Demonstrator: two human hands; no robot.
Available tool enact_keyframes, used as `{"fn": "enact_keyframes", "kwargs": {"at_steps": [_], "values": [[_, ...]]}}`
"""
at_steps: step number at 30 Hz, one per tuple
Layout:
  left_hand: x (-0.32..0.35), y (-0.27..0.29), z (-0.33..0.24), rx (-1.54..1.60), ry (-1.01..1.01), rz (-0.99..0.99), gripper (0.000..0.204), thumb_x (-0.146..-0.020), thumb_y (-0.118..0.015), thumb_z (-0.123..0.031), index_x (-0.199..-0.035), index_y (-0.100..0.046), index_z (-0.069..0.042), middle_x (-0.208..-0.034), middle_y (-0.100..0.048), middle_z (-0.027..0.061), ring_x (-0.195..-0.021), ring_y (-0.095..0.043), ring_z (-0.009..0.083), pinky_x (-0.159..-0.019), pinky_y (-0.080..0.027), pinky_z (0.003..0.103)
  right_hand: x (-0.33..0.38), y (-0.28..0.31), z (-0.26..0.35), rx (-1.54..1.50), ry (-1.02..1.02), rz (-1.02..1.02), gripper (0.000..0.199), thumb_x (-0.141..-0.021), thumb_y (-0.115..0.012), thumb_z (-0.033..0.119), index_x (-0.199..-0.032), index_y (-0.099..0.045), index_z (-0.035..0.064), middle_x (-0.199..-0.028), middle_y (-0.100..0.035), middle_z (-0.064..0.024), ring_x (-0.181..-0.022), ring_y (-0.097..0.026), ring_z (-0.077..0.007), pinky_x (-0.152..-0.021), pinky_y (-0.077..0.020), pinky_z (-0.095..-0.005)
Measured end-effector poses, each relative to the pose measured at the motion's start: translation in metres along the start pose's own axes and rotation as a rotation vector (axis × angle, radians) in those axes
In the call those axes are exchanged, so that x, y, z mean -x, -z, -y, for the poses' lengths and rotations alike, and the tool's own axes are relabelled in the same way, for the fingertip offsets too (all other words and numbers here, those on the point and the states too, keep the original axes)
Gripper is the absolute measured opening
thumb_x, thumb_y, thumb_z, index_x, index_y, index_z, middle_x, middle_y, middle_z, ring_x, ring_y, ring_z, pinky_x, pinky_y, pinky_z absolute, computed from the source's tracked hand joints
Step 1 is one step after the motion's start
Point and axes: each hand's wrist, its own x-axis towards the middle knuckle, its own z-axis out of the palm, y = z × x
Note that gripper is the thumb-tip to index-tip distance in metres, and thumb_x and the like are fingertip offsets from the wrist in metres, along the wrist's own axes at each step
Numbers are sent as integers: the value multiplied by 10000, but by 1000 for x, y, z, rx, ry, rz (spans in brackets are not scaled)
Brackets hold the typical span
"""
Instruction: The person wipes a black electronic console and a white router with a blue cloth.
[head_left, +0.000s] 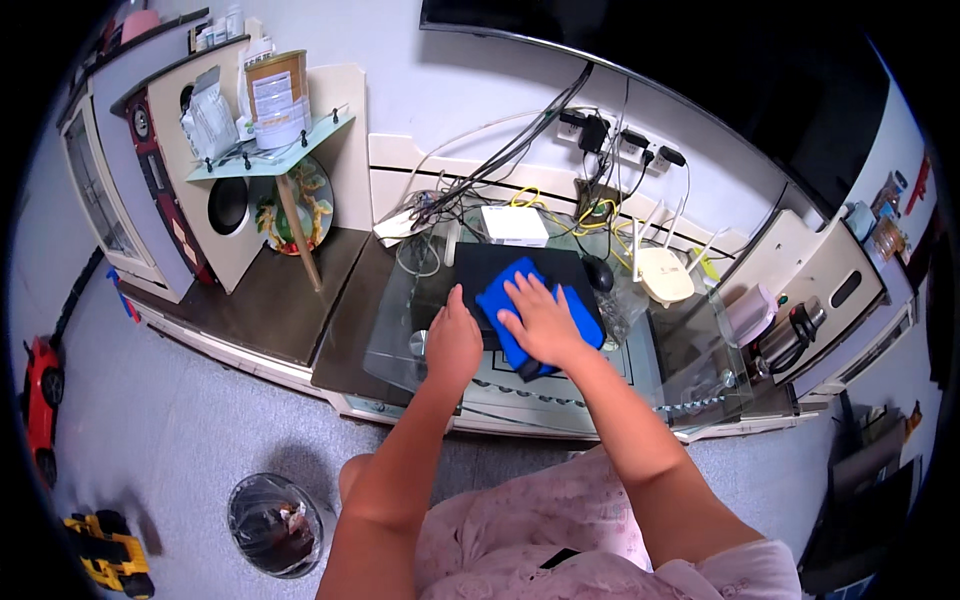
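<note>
A folded blue cloth point(510, 345) lies on the top of a flat black box point(480, 265), which stands on a glass shelf point(400, 345). My right hand point(541, 318) rests on the cloth with its fingers spread and flat. At the box's left edge is my left hand point(455, 338), its fingers stretched away from me along the side. Whether the left hand presses on the box or only lies beside it, I cannot tell. A dark corner of the cloth or something under it shows at the cloth's near edge.
Behind the box are a white box point(514, 227), tangled cables point(440, 205) and a dark mouse-shaped thing point(598, 272). A white router point(665, 274) with antennas stands to the right, near a thermos point(790, 338). A lined bin point(275, 525) and toy vehicles point(108, 552) are on the floor.
</note>
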Motion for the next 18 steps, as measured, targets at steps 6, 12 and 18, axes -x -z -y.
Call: {"fn": "enact_keyframes", "kwargs": {"at_steps": [6, 12, 18], "values": [[1, -2, 2, -4, 4, 9, 487, -936, -511, -69, -1396, -411, 56, -1105, -642, 283, -1051, -614, 441, -924, -484, 506, 22, 14, -34, -99, -3, 83, 667, -1001, -464, 527, -1519, -402, 111, -1610, -320, -114, -1511, -236, -295, -1205, -132, -568], [-3, -1, -8, -30, 81, 93, 466, -946, -503, -85, -1383, -430, 57, -1162, -642, 266, -1055, -613, 439, -923, -484, 502, -44, 6, -77, -1, -242, 5, 715, -1000, -371, 590, -1538, -366, 119, -1635, -269, -92, -1519, -206, -274, -1215, -137, -553], [-5, 0, -11, -52, 43, 57, 448, -955, -501, -95, -1374, -448, 51, -1171, -647, 254, -1063, -617, 418, -944, -477, 490, -64, 2, -80, 66, -328, -76, 713, -998, -376, 589, -1522, -389, 105, -1612, -308, -126, -1503, -243, -305, -1203, -168, -572]]}}
